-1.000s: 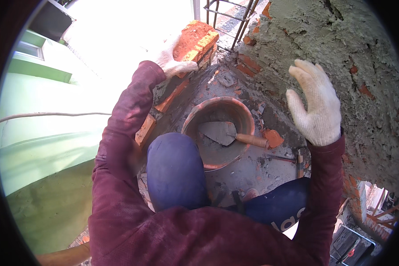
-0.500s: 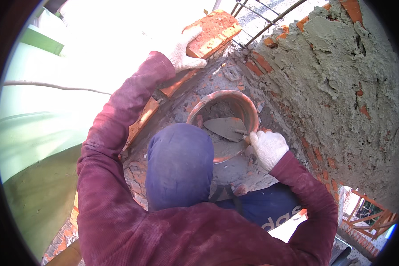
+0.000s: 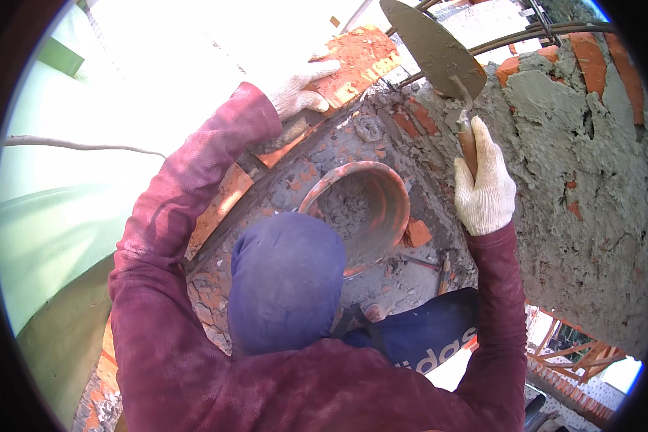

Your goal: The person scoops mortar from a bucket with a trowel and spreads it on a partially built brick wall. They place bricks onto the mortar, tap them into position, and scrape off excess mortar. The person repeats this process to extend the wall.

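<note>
My right hand (image 3: 487, 189), in a pale knit glove, grips the wooden handle of a trowel (image 3: 433, 49). The trowel's broad pointed blade is raised toward the far side, smeared with grey mortar. At the far left-centre my gloved left hand (image 3: 295, 90) holds the near end of an orange brick (image 3: 360, 61), its fingers over the top and side. The brick lies at the top of a low brick wall, with grey mortar on the course beside it. Between my arms stands an orange-rimmed bucket (image 3: 403, 209) with wet grey mortar (image 3: 345, 209) inside.
A tall brick wall smeared with rough mortar (image 3: 554, 187) slopes along the right. Steel bars (image 3: 525, 34) cross behind it. A broken brick piece (image 3: 417, 233) lies beside the bucket. A pale green surface (image 3: 57, 216) stands at the left, with a thin cable (image 3: 79, 144) across it.
My right hand has lifted the trowel out of the bucket, up and to the right. My left hand stays on the brick, nearly in place.
</note>
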`<state>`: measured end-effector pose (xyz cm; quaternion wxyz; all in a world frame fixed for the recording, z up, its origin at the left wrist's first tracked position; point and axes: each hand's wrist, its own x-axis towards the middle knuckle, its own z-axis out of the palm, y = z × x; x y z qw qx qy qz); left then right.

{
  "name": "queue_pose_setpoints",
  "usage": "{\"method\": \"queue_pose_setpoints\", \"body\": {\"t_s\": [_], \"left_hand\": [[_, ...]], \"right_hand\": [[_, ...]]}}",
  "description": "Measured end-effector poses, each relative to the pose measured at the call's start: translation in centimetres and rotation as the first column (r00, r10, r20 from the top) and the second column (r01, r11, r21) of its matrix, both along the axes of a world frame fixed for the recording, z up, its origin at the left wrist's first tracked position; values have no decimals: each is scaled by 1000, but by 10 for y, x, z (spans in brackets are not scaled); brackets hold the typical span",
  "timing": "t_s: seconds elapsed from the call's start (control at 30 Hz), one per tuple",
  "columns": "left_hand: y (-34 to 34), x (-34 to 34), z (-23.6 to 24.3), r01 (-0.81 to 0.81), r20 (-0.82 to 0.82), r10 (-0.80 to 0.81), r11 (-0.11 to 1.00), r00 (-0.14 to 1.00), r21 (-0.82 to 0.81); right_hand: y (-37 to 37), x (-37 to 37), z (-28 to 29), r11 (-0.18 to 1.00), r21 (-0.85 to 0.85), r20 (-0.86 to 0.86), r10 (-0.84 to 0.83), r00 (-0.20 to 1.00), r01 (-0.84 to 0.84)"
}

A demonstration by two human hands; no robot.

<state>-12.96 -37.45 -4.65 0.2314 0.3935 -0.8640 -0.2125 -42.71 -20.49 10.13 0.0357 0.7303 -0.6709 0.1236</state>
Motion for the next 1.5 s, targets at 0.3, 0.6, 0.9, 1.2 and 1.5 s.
{"method": "queue_pose_setpoints", "body": {"t_s": [0.3,0.6,0.9,1.2,1.5], "left_hand": [[1,0,4,-3,21,5,995,1000,-96],[74,-14,35,-51,106,62,993,992,-103],[74,-32,36,-85,232,67,994,970,69],[72,-31,22,-144,97,147,989,984,-37],[70,-26,21,-142,-1,142,990,990,27]], "right_hand": [[-77,27,-50,995,55,-170,91,981,-83],[-59,60,-11,991,-115,-27,62,998,-64],[-53,72,-16,988,-156,-4,-6,1000,5],[-62,70,-23,989,-136,-20,48,999,-50],[-66,81,-44,988,-104,-54,109,993,-114]]}}
